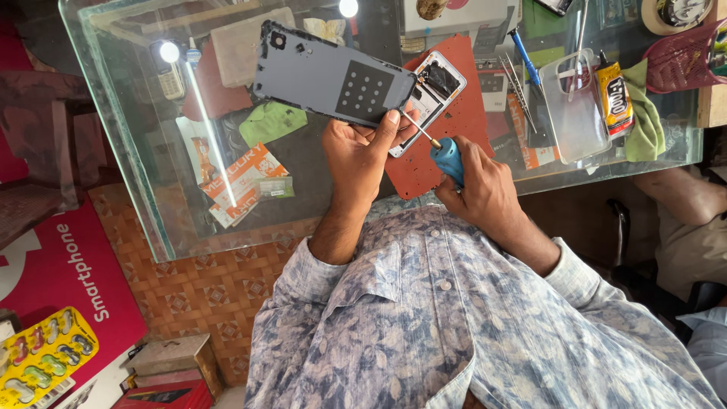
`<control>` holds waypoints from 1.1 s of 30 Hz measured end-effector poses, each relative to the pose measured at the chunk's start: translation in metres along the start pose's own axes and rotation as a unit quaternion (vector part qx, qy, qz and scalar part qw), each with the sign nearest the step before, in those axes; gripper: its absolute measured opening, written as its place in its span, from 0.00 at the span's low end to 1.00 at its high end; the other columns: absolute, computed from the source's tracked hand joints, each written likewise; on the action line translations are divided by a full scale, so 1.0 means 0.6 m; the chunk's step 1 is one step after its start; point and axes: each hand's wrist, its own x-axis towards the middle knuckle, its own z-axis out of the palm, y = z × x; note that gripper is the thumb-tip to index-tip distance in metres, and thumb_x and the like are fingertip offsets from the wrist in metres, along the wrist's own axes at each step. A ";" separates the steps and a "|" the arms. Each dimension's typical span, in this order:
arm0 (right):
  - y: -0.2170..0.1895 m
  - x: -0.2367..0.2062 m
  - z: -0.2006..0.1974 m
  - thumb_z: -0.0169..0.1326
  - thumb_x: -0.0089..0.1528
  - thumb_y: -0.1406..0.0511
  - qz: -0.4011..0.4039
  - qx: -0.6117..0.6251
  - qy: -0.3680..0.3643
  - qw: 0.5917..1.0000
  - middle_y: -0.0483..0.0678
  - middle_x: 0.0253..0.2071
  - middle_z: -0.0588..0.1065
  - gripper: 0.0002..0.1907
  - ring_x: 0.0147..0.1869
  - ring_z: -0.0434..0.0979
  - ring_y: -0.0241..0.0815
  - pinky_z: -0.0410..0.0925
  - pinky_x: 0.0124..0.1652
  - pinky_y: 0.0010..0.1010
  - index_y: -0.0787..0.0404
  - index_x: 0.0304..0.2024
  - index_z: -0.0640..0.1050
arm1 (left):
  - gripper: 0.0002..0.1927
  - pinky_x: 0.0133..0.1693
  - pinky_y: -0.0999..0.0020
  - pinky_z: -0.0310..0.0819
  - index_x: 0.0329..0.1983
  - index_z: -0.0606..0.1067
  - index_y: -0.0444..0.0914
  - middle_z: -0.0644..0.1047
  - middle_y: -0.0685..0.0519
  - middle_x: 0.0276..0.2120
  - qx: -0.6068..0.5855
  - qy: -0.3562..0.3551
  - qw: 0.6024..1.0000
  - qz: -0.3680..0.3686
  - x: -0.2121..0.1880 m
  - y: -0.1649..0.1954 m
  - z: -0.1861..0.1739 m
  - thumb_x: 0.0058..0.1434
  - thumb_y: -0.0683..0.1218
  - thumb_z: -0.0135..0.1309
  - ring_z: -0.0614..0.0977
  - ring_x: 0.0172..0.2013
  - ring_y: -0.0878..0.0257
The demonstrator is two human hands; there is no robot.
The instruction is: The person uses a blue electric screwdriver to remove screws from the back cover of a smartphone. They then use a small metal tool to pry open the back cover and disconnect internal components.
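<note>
**Hands at an opened phone on a glass counter**

Left hand [363, 148] grips the lower end of an opened phone [432, 95], fingers curled under its edge and the thumb laid over the lifted grey back cover [326, 72]. The cover is swung up and away to the left, its inner face with a dark square pad showing, and it stands clear of the phone body except near the hand. The phone rests on a red work mat [462, 125] on the glass table [151, 227], just in front of the person.

The right hand [481, 189] is closed around the blue handle of a small screwdriver [439, 151], whose thin shaft slants up and left so that the tip sits at the phone's lower edge, beside the left thumb.

Judging by its look, the cover is a thin, light plastic sheet that would flex and could crack if bent hard; it seems best held by its long edges, away from the camera cut-out. The open phone body looks stiff but delicate inside, so its outer frame is the safe place to hold.

Close by on the table lie tweezers [515, 87], a clear phone case [575, 106], a yellow glue tube [615, 98] on a green cloth [647, 121], and a blue-handled tool [526, 60]. Under the glass sit printed packets and a green cloth.
</note>
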 end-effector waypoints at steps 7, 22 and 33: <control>0.001 0.000 0.002 0.55 0.58 0.69 0.002 -0.004 -0.002 1.000 0.59 0.35 0.75 0.27 0.31 0.80 0.56 0.72 0.30 0.44 0.73 0.59 0.67 | 0.06 0.49 0.56 0.86 0.49 0.73 0.26 0.81 0.40 0.43 -0.006 0.004 1.000 0.005 -0.002 -0.006 -0.001 0.70 0.32 0.53 0.87 0.45 0.55; 0.006 0.000 0.005 0.54 0.58 0.70 -0.003 0.020 -0.009 1.000 0.61 0.36 0.75 0.28 0.32 0.80 0.57 0.72 0.30 0.44 0.72 0.60 0.66 | 0.07 0.48 0.56 0.87 0.49 0.73 0.26 0.81 0.40 0.43 -0.004 0.014 1.000 0.006 0.000 -0.011 -0.003 0.69 0.31 0.53 0.87 0.45 0.53; 0.016 -0.001 0.007 0.53 0.59 0.70 -0.007 0.015 -0.011 1.000 0.63 0.37 0.76 0.27 0.32 0.81 0.58 0.73 0.30 0.44 0.73 0.60 0.66 | 0.06 0.47 0.56 0.84 0.49 0.72 0.26 0.81 0.41 0.42 -0.003 0.016 1.000 0.002 0.004 -0.013 0.000 0.69 0.31 0.52 0.87 0.44 0.53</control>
